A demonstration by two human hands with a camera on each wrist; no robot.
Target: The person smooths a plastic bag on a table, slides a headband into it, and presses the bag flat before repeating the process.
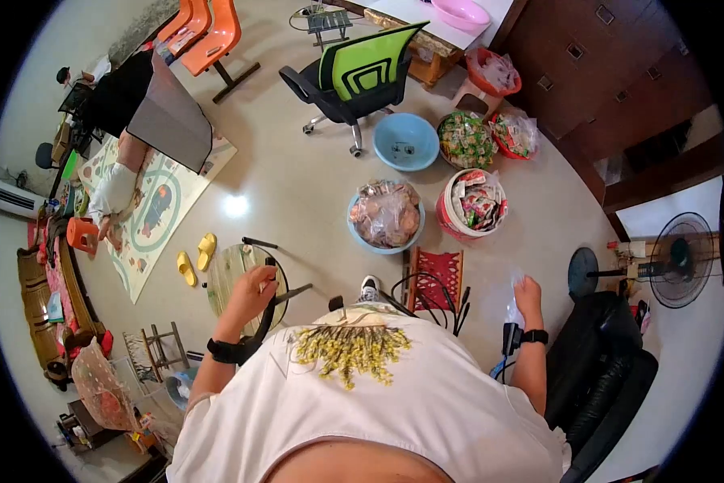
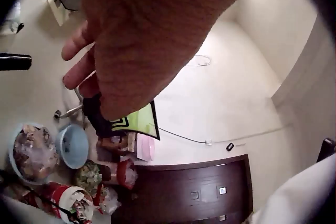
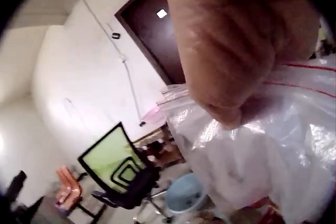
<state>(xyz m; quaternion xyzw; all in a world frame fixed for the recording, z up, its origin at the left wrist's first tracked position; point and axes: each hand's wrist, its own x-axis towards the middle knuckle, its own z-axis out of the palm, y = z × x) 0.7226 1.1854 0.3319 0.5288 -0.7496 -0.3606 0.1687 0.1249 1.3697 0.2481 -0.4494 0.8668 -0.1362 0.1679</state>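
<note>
right hand (image 1: 528, 291) | clear plastic bag (image 3: 262, 145) was pinched at its top, hung below the fingers | left hand (image 1: 253, 290) was seen loosely curled, nothing held, well apart from bag | snack basin (image 1: 386, 216) was spotted ahead, between both hands

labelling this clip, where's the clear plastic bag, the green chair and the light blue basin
clear plastic bag (image 3: 252, 150): right wrist view, its crumpled middle
green chair (image 1: 368, 58): head view, its backrest
light blue basin (image 1: 387, 133): head view, bare inner wall
</note>
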